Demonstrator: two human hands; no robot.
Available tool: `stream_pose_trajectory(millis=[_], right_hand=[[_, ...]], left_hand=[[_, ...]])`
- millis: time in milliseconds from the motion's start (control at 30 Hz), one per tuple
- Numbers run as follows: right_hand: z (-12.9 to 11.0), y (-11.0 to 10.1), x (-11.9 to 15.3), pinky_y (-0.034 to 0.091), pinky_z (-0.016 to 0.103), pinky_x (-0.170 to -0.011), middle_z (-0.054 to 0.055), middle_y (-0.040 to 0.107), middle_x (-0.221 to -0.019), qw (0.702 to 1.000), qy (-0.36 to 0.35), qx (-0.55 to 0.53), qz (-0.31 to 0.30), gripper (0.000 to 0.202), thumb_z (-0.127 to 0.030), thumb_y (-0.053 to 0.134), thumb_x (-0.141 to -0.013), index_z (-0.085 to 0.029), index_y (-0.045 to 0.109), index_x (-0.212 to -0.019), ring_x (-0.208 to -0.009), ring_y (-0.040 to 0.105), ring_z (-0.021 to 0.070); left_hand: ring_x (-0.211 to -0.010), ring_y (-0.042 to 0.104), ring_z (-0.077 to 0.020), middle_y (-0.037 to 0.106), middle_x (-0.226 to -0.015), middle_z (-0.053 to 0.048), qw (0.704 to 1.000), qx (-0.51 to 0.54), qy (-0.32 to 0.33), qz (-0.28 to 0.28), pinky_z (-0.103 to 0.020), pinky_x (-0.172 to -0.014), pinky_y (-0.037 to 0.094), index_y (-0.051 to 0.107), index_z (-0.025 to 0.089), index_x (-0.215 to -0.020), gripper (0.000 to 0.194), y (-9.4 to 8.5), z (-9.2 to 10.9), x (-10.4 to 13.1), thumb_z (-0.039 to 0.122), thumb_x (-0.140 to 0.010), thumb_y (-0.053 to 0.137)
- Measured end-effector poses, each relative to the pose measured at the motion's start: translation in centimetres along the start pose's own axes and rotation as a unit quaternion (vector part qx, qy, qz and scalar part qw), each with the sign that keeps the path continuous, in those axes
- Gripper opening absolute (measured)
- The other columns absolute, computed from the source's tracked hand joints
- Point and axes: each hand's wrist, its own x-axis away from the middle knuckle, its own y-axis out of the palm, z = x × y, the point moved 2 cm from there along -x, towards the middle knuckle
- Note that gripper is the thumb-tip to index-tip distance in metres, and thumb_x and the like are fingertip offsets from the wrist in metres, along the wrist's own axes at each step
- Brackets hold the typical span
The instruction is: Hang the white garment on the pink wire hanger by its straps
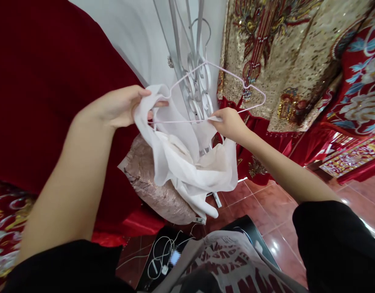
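Note:
A pale pink wire hanger [228,72] with a metal hook hangs in front of a white metal rack. Part of a white sheer garment [202,162] drapes over the hanger's left end. My left hand [129,105] grips the white fabric there, thumb on top and fingers passing behind it. My right hand [228,123] pinches an edge of the same garment beside the hanger's bottom bar; I cannot tell whether it also touches the bar. Below, a dusty pink patterned fabric [156,187] hangs under the white cloth, and I cannot tell whether the two are joined.
The white metal rack [195,81] stands against the wall. Deep red cloth [53,61] fills the left. Gold sequined garments [266,61] and red embroidered ones [362,81] hang at right. Below, a black table [144,264] bears white cables, above a red tiled floor [263,207].

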Motion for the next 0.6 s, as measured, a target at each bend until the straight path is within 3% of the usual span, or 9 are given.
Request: stream_pose_trajectory(millis=[67,133,233,333,433,533,600], right_hand=[[-0.2,0.4,-0.1,0.056,0.043,-0.094,0.014,0.082,-0.102,1.0,0.01,-0.007,0.002,0.026,-0.03,0.064,-0.097,-0.017,0.086,-0.105,-0.1,0.075,0.0311],[-0.4,0.6,-0.1,0.057,0.043,-0.094,0.014,0.082,-0.102,1.0,0.012,-0.004,0.009,0.024,-0.03,0.066,-0.096,-0.018,0.085,-0.103,-0.101,0.075,0.0316],[-0.4,0.8,0.1,0.057,0.044,-0.095,0.014,0.083,-0.106,1.0,0.012,-0.013,0.021,0.023,-0.029,0.067,-0.096,-0.018,0.085,-0.102,-0.105,0.076,0.0328],[0.0,0.3,0.4,0.057,0.044,-0.1,0.012,0.084,-0.109,0.998,0.0,-0.064,0.028,0.024,-0.027,0.067,-0.095,-0.018,0.087,-0.106,-0.11,0.076,0.0321],[1.2,-1.8,1.5,0.058,0.043,-0.1,0.01,0.083,-0.112,0.99,-0.021,-0.139,0.022,0.033,-0.026,0.073,-0.088,-0.019,0.086,-0.117,-0.107,0.076,0.0293],[3.8,-5.8,3.7,0.058,0.038,-0.079,0.004,0.08,-0.094,0.976,-0.006,-0.216,-0.018,0.057,-0.028,0.086,-0.076,-0.021,0.082,-0.132,-0.079,0.07,0.0204],[6.2,-9.3,5.3,0.048,0.031,-0.06,-0.001,0.07,-0.075,0.962,0.044,-0.269,-0.033,0.064,-0.029,0.09,-0.074,-0.024,0.079,-0.137,-0.058,0.055,0.0128]], left_hand=[[-0.081,0.065,-0.0196,0.074,-0.099,-0.014,1.0,0.024,-0.016,0.009,-0.042,-0.1,0.058,0.073,0.01,-0.103,0.026,2.4,0.5,-0.3,0.015,-0.101,0.048],[-0.094,0.07,-0.0221,0.072,-0.096,-0.012,0.998,0.049,0.007,0.028,-0.042,-0.106,0.057,0.067,0.012,-0.095,0.022,4.7,1.2,-1.0,0.015,-0.103,0.047],[-0.112,0.072,-0.0285,0.071,-0.104,-0.014,0.998,0.009,0.032,0.045,-0.052,-0.111,0.052,0.064,0.01,-0.096,0.015,6.6,1.7,-2.3,0.012,-0.104,0.051],[-0.106,0.071,-0.0309,0.068,-0.096,-0.013,0.986,-0.132,0.065,0.076,-0.059,-0.108,0.049,0.065,0.007,-0.092,0.008,6.6,1.0,-3.0,0.009,-0.099,0.063],[-0.087,0.062,-0.0224,0.059,-0.079,-0.006,0.955,-0.256,0.108,0.103,-0.043,-0.096,0.05,0.063,0.011,-0.077,0.022,5.6,0.1,-3.0,0.014,-0.097,0.07],[-0.073,0.046,-0.0168,0.046,-0.066,0.0,0.91,-0.36,0.154,0.137,-0.03,-0.078,0.039,0.049,0.021,-0.065,0.04,4.7,-0.3,-2.9,0.018,-0.099,0.069],[-0.068,0.037,-0.0159,0.038,-0.062,0.002,0.879,-0.412,0.193,0.144,-0.03,-0.071,0.03,0.037,0.024,-0.063,0.047,4.5,-0.1,-2.9,0.017,-0.099,0.067]])
